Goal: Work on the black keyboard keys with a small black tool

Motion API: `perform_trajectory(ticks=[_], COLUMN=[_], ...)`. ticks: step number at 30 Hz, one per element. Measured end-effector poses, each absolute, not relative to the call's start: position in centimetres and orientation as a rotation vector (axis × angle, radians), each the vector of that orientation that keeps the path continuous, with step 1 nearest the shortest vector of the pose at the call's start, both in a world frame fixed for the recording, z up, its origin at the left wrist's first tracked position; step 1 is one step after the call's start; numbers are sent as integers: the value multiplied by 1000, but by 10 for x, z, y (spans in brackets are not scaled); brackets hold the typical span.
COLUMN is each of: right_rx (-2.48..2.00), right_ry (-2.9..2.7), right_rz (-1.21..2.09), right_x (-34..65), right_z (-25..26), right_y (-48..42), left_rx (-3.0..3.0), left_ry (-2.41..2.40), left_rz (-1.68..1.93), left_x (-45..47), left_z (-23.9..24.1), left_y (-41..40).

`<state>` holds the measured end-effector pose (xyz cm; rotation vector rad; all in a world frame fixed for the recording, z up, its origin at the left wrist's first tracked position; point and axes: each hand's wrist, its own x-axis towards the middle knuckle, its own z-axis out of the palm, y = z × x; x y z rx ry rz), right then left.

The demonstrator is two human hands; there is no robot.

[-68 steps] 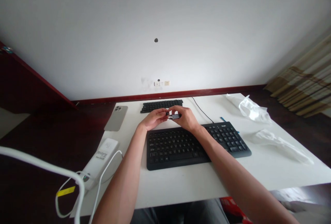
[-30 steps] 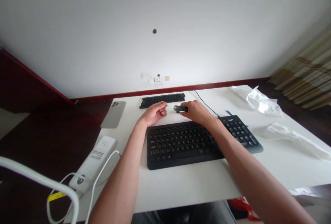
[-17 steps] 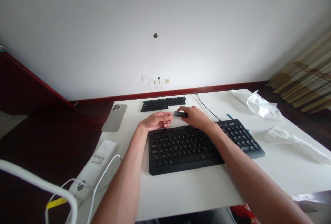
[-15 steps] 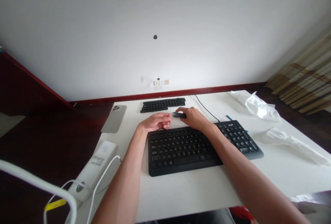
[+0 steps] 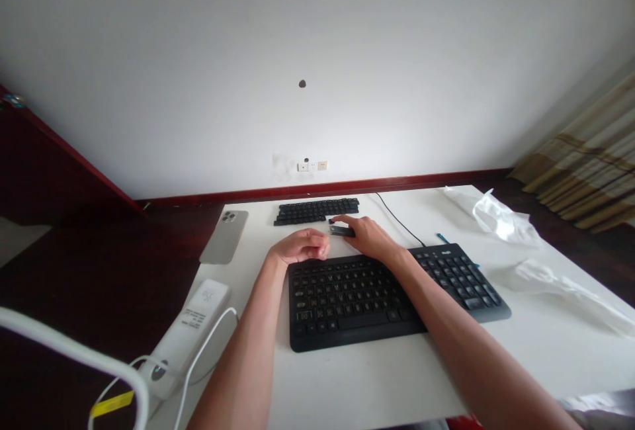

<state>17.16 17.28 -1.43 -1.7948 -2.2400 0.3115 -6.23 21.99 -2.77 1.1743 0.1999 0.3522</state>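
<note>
My right hand (image 5: 370,237) holds a small dark hand tool (image 5: 342,231) with a shiny tip pointing left; I cannot make out its kind. Its index finger reaches forward onto a small black keycap (image 5: 331,221) lying on the table. Just left of the tool's tip is my left hand (image 5: 303,245), its fingers curled together; what they hold, if anything, is hidden. Below both hands lies a black keyboard (image 5: 342,298), partly covered by my right forearm. Several loose black keycaps (image 5: 317,210) sit in close rows at the table's back.
A phone (image 5: 225,238) lies at the left edge of the white table (image 5: 347,377). Nearer me are a white power strip (image 5: 191,324) and a white cable (image 5: 186,384). Crumpled plastic bags (image 5: 503,218) and a thin blue stick (image 5: 442,239) are on the right. A black cord (image 5: 401,215) runs backward.
My right index finger has stretched forward and now touches a keycap near the rows. The tool stays in that hand. My left hand stays curled; the whole view has shifted slightly.
</note>
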Motion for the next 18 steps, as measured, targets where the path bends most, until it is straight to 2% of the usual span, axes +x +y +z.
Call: perform_trajectory(ticks=[18], right_rx=[-1799], right_ry=[-2270], right_rz=[308], right_x=[166], right_z=[-14], right_y=[173], left_rx=[1153], left_ry=[214], left_rz=[330], left_x=[-61], left_z=[-21], left_y=[218])
